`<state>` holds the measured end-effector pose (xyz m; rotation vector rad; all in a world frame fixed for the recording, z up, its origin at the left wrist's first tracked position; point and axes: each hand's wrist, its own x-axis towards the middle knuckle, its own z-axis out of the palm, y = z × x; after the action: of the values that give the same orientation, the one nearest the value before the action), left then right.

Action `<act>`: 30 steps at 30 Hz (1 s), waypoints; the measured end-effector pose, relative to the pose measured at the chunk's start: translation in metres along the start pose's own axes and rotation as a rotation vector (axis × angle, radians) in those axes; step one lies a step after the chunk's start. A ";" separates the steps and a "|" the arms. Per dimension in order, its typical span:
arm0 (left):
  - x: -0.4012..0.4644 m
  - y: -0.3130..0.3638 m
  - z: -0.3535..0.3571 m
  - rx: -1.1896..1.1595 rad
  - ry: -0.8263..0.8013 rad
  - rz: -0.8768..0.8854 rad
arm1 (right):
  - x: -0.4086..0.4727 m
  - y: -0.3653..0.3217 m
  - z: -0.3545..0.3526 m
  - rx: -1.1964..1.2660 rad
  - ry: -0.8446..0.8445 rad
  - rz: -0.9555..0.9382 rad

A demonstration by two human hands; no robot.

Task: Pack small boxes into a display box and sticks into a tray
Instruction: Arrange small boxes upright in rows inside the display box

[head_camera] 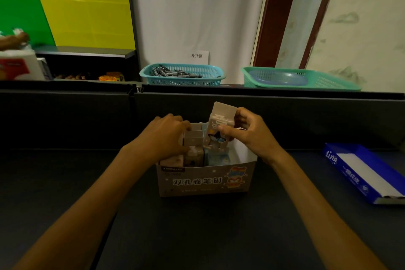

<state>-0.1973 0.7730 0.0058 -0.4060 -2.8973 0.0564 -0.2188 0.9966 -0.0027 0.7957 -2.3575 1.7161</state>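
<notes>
A printed cardboard display box (203,181) stands on the dark table in front of me, with several small boxes (195,155) upright inside it. My right hand (249,133) grips a pale small box (220,126) with a dark cartoon figure, held upright and partly above the display box's right side. My left hand (168,133) rests over the packed boxes at the left, fingers curled on one of them. A blue tray (363,173) with a white inside lies at the right. Grey sticks (173,72) fill a teal basket (182,74) on the far ledge.
A green basket (300,79) holding a bluish dish sits at the back right on the ledge. A dark partition (65,116) runs across behind the display box. Shelves with packaged goods (19,68) stand at the far left.
</notes>
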 end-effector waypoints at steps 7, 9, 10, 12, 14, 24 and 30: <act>-0.021 -0.019 -0.017 -0.016 0.051 -0.072 | 0.004 -0.009 0.020 -0.077 -0.106 -0.047; -0.027 -0.024 -0.016 -0.020 0.057 -0.091 | 0.004 -0.012 0.024 -0.157 -0.156 -0.057; -0.029 -0.025 -0.015 -0.022 0.056 -0.099 | 0.004 -0.012 0.026 -0.200 -0.178 -0.062; -0.034 -0.028 -0.014 -0.029 0.049 -0.120 | 0.004 -0.014 0.030 -0.255 -0.214 -0.062; -0.039 -0.030 -0.012 -0.053 0.051 -0.133 | 0.005 -0.016 0.033 -0.285 -0.239 -0.065; -0.050 -0.037 -0.016 -0.113 0.117 -0.140 | 0.009 -0.014 0.043 -0.394 -0.306 -0.044; -0.051 -0.041 -0.016 -0.102 0.100 -0.148 | 0.009 -0.007 0.047 -0.621 -0.373 -0.014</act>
<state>-0.1574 0.7196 0.0137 -0.2033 -2.8288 -0.1321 -0.2132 0.9491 -0.0093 1.0589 -2.8620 0.7715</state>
